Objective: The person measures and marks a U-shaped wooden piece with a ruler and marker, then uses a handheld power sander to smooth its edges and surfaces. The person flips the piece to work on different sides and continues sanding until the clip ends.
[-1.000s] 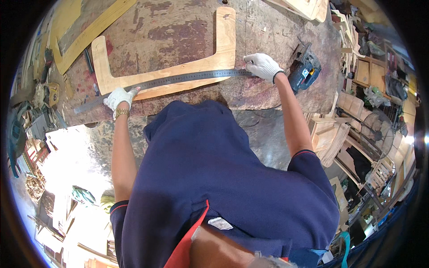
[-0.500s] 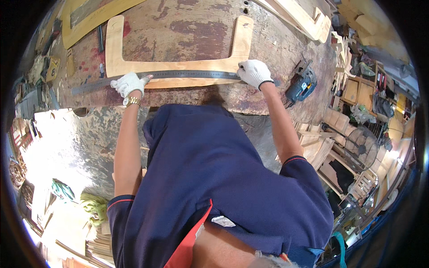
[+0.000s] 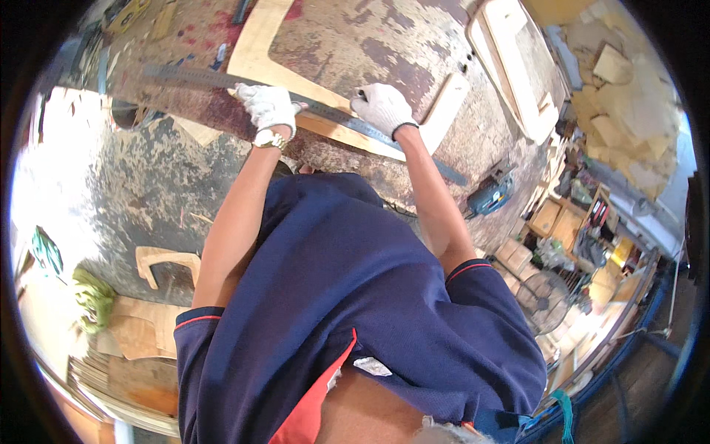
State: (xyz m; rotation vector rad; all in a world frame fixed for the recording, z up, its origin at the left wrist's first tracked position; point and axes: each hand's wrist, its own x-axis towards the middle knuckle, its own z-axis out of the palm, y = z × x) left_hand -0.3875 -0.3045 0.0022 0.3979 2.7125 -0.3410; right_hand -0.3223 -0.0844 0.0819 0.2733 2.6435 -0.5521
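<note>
Head view shows a person in a dark blue shirt, who leans over the near edge of a worn table [image 3: 347, 48]. Both hands wear white gloves. Left hand [image 3: 270, 109], with a gold watch [image 3: 268, 139] at its wrist, lies on the long steel ruler [image 3: 322, 111]; its fingers are close together and the thumb stands apart, toward the right. It seems to press down, but I cannot tell if any finger goes under the metal. Right hand [image 3: 384, 109] is curled at the far side of the same ruler, with fingertips near its edge; whether it pinches something, I cannot tell.

The ruler lies directly below both hands, close to the near edge of the table. Its long axis runs slantwise, from far left to near right, almost along the long bar of a U-shaped wooden piece [image 3: 296, 80], and both ends go past this bar. Left hand is nearer to the ruler's far-left end, right hand to the near-right end. The two arms of the wooden piece point away from the person.

Just beside the near-right end of the ruler rests a blue and black jigsaw [image 3: 490, 196]. Farther, toward the table's far right corner, lie pale wooden frames [image 3: 514, 63].
</note>
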